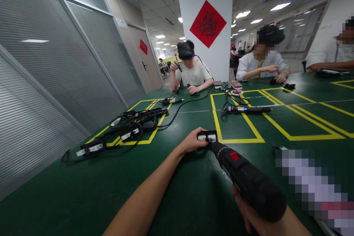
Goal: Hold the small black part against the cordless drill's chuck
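On green table (83, 191): left hand (192, 142) pinches small black-and-white part (207, 136); right hand (249, 215) grips black electric screwdriver (246, 179), tip touching part.

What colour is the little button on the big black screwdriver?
Red; the button sits on the electric screwdriver, clearest in the head view.

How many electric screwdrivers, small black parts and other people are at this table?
Electric screwdrivers: 2, one in the right hand, one lying on the table.
Small black parts: 1, held by the left hand, part at.
Other people: 3 seated across.
Total: 6
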